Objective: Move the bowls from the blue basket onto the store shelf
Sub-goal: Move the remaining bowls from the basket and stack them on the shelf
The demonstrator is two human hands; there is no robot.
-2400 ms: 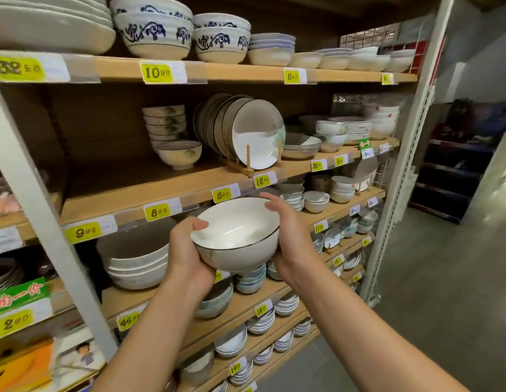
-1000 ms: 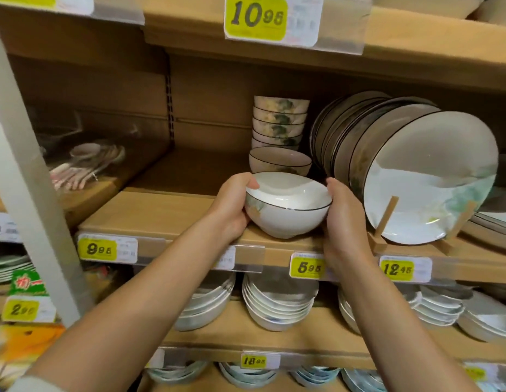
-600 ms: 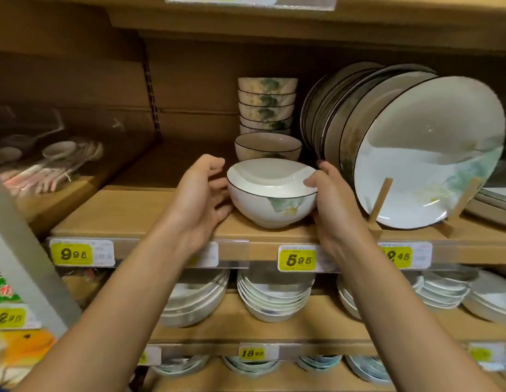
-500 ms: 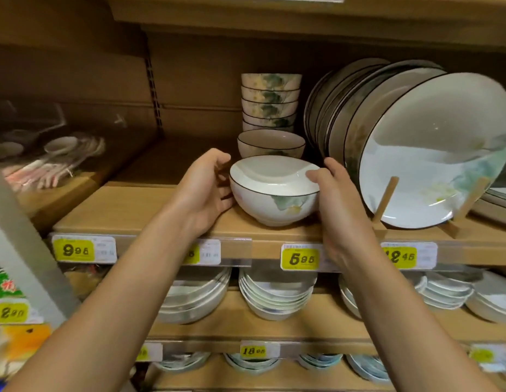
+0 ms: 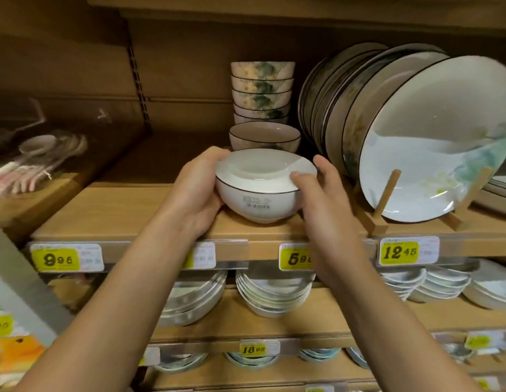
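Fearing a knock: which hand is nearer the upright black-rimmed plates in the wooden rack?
Right. The right hand sits just left of the upright plates; the left hand is beyond the white ceramic bowl.

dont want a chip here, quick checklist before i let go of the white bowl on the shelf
1. Foot of the white bowl down on the shelf: ok, looks seated.
2. Back from the front edge: ok, bare board shows before it.
3. Clear of the bowl behind: cannot tell, rims overlap in view.
4. Clear of the standing plates: ok, the right hand fits between.
5. Grip: ok, left hand wraps its side, right thumb on the rim.
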